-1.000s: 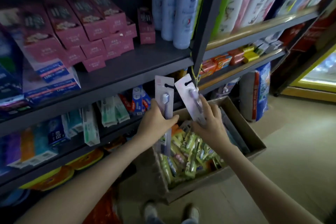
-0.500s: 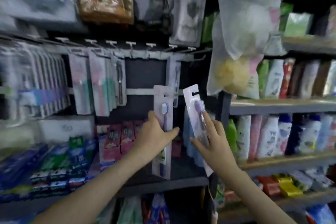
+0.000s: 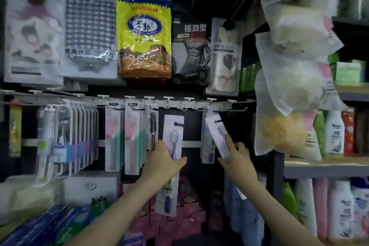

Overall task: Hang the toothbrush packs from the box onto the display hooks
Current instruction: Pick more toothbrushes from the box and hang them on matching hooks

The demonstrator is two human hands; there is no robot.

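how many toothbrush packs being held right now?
2. One upright pack in the left hand; one tilted pack in the right hand. Extras stacked behind either can't be ruled out.

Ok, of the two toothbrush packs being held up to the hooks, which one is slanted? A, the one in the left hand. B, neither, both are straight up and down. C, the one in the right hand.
C: the right hand holds its pack slanted, top end toward the left, while the left hand holds the other pack upright.
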